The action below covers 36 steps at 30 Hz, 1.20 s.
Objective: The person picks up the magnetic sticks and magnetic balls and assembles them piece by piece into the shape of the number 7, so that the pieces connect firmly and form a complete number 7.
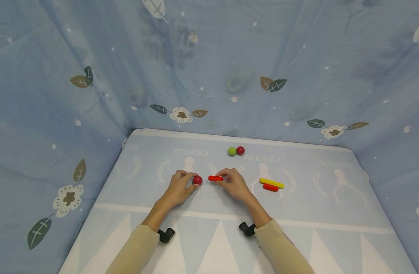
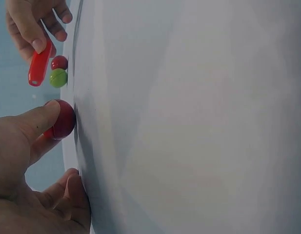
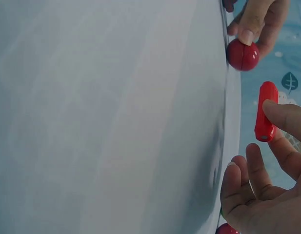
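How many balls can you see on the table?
3. A red ball in the left hand, and a green ball touching another red ball farther back. None seem hidden.

You get soft, even light and faint shadows; the head view bows at edges, wrist views blur.

We see a dark red ball (image 1: 197,180) and a bright red rod (image 1: 215,178) near the middle. Farther back sit a green ball (image 1: 231,151) and another dark red ball (image 1: 240,150). To the right, a yellow rod (image 1: 271,183) lies against a red one (image 1: 270,187). The desk (image 1: 315,213) wears a pale blue cloth with white triangles and faint white figures; the backdrop (image 1: 209,68) is blue with brown and green leaves and white flowers. Our sleeves (image 1: 281,247) are beige.
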{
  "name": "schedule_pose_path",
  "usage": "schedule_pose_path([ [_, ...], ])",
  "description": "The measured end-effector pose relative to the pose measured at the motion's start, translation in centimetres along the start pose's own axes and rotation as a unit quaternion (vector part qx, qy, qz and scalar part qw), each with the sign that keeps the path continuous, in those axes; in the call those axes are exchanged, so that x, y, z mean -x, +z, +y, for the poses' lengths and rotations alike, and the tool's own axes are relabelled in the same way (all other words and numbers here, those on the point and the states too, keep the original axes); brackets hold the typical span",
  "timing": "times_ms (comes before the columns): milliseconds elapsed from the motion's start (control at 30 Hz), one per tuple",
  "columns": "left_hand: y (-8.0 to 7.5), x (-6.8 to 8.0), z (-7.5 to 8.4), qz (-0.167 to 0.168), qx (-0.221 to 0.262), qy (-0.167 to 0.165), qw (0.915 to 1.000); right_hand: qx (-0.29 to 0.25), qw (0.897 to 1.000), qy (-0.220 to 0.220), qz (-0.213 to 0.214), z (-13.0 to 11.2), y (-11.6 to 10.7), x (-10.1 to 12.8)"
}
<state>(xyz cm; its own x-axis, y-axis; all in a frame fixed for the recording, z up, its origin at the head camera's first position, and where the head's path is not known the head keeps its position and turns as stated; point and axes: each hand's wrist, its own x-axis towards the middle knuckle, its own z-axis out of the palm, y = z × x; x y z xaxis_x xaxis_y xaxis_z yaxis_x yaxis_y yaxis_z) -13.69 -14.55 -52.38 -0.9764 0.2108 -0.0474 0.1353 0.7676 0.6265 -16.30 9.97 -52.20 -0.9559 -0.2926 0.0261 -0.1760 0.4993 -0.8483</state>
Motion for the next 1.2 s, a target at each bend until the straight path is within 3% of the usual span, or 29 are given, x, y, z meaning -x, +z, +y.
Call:
schedule_pose_path([
  [200, -0.1, 0.0, -0.2, -0.001, 0.002, 0.006, 1.0, 0.008, 1.0, 0.002, -0.017, 0.1, 1.0, -0.4],
  [500, 0.0, -0.1, -0.6, -0.007, 0.009, 0.006, 0.9999, 0.044, 0.999, -0.025, -0.008, 0.2, 1.9, -0.6],
  [1200, -0.2, -0.1, -0.6, -0.002, 0.019, 0.008, 0.9998, 0.066, 0.998, 0.002, -0.016, -0.8, 2.4, -0.9],
])
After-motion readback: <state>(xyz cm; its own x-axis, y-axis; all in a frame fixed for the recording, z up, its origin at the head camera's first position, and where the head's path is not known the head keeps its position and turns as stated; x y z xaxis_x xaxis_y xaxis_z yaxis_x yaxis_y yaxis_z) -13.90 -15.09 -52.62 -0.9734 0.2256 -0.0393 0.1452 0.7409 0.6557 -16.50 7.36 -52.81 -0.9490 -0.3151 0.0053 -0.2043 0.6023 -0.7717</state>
